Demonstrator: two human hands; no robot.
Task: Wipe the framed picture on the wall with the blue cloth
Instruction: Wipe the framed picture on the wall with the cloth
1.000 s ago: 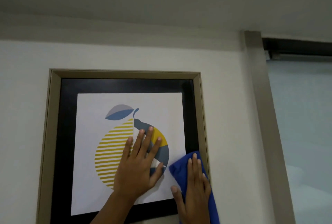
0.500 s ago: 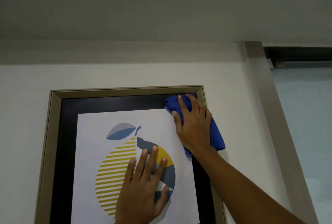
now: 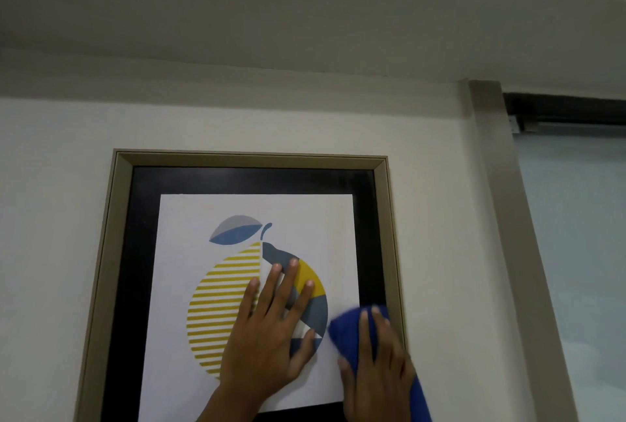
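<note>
The framed picture (image 3: 250, 161) hangs on the white wall: a beige frame, a black mat and a white print of a yellow and blue fruit. My left hand (image 3: 271, 330) lies flat on the glass over the fruit, fingers spread. My right hand (image 3: 376, 370) presses the blue cloth (image 3: 345, 323) against the glass near the picture's lower right, by the black mat and the right frame edge. The cloth is blurred and part of it hangs below my palm.
A beige door or window post (image 3: 498, 218) stands to the right of the picture, with frosted glass (image 3: 576, 252) and a dark rail (image 3: 569, 110) beyond it. A ceiling beam (image 3: 305, 32) runs above. Bare white wall (image 3: 50, 218) lies to the left.
My right hand swept the cloth from the picture's lower right up to its top right corner, then back down the right side. My left hand stayed flat on the print.
</note>
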